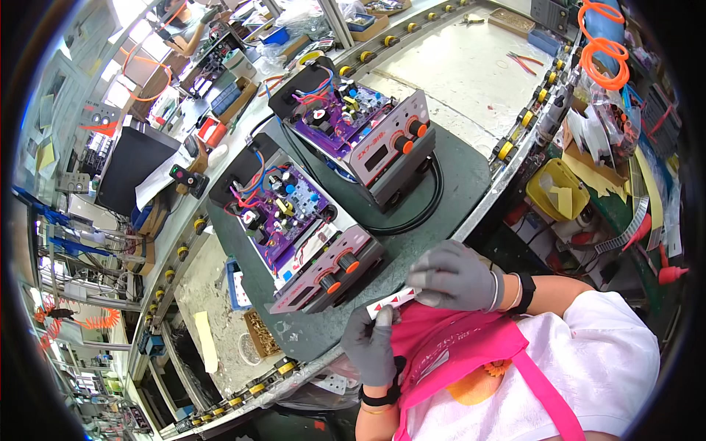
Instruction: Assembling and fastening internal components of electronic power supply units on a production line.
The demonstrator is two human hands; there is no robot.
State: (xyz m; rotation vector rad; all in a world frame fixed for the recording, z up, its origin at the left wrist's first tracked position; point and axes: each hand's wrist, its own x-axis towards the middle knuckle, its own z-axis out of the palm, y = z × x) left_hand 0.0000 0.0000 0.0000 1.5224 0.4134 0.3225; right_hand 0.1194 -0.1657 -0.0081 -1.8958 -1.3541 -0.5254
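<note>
We've got grey gloves on both hands, black band (523, 292) at each wrist. Left hand (370, 347): we grip the white strip (390, 302) narrow by its lower-left end, thumb up against it. Right hand (456, 278): our fingers are bent together at the strip's other end. They hide that end, so we can't tell whether they pinch it or only touch it. Strip sits tilted between our 2 hands, red triangles toward us, at the near edge of the green board (467, 180), just beyond our pink apron (456, 331).

2 open units on the green board: near unit (294, 231) and far unit (349, 125). Near unit is just past our hands, not touching them. In each we see purple circuitry (283, 202), red and blue wires (257, 184), and 2 orange-tipped knobs (348, 262) on the front panel. Black cable (435, 198) loops on the board beside the far unit.

Yellow-black rollers (505, 151) run along the rails. Left of the board we have a blue tray (237, 285), a box of small parts (261, 334) and yellow paper (206, 342). Past the far unit, orange-handled pliers (523, 62) lie on a pale surface (441, 81). On our right: yellow bin (540, 192), with an orange coiled hose (603, 51) farther off.
</note>
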